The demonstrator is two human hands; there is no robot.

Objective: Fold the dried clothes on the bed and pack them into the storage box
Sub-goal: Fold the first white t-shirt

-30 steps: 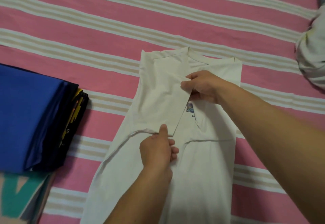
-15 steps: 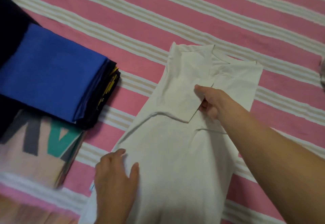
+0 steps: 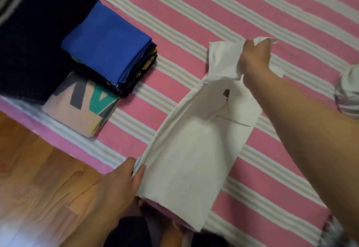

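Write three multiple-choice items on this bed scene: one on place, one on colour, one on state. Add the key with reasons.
1. Where does the right hand grip the white shirt?
A. far, collar end
B. near hem
C. middle

2. What colour is the top garment of the folded stack?
A. green
B. blue
C. yellow

3. What is the left hand doing?
A. hanging idle
B. pressing the stack
C. pinching the shirt's near edge

Key: 1 A, fabric bunches in its fist at the far end; 2 B, blue lies uppermost; 3 C, thumb and fingers close on that edge.
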